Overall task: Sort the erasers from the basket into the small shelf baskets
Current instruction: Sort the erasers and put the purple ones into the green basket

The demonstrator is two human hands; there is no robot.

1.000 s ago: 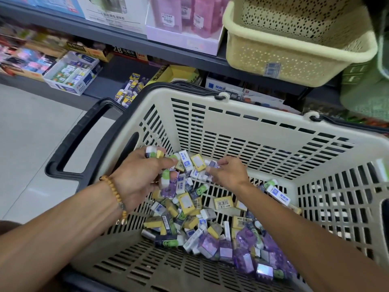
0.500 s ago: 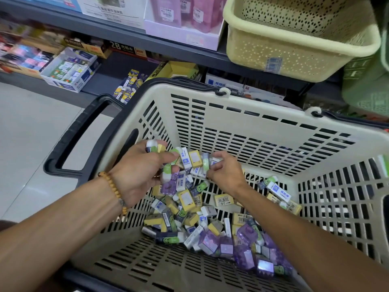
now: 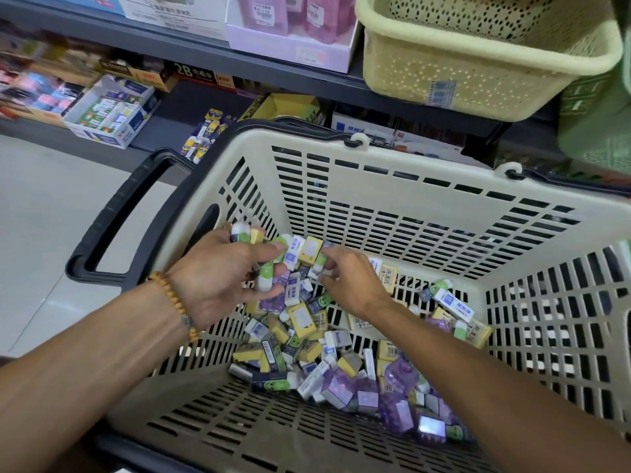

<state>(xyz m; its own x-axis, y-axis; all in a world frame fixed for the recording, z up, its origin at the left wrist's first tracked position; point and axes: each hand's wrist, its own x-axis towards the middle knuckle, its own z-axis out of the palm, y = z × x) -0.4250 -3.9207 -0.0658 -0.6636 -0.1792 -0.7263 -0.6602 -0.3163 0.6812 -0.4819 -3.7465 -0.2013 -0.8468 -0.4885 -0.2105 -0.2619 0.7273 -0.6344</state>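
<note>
A beige slotted shopping basket holds a heap of several small erasers in yellow, white, green and purple wrappers. My left hand, with a bead bracelet on the wrist, is inside the basket at its left wall and holds a bunch of green-and-white erasers. My right hand is just to its right, fingertips pinching a green-and-white eraser next to the bunch. A yellow perforated shelf basket sits on the shelf above, a green one to its right.
The shopping basket's black handle sticks out to the left over a pale tiled floor. Dark shelves behind carry boxes of stationery and pink packs. Loose yellow-and-blue erasers lie on the lower shelf.
My right hand has closed in on my left hand and brought a green-and-white eraser up against the bunch. The left hand has stayed almost still.
</note>
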